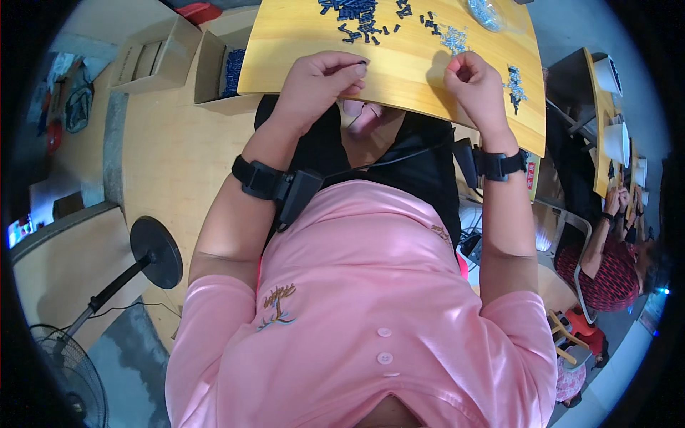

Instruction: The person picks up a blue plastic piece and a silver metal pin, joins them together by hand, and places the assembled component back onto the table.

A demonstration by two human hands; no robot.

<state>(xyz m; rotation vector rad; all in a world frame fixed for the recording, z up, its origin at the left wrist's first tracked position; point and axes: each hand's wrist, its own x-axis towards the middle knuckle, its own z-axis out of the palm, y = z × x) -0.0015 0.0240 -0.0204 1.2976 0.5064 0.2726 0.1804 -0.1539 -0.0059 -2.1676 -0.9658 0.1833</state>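
Left hand (322, 84) reaches over the near edge of the table (285, 50), its thumb and forefinger pinched around a small black piece (363, 63), of which only a bit shows at the fingertips. Right hand (477, 85) is held over the table farther to the right, well apart from the other, with the fingers curled in and the thumb close to the forefinger; whether anything sits between them I cannot tell. Just beyond its fingers lies a loose heap of tiny silver pieces (454, 37), and near that, toward the far edge, stands a clear round tub (485, 13) with more silver bits inside.

A big pile of black parts (351, 10) spreads over the far side of the table, beyond the left hand, with a few strays between it and the silver heap. To the right of the right hand, near the table's right edge, is a small mixed cluster (515, 89) of silver and black.

Both wrists wear black straps (260, 178). Left of the table, an open cardboard box (208, 68) holds dark blue pieces (232, 71). A fan (69, 371) stands at the lower left, and another person (603, 274) sits at the far right.
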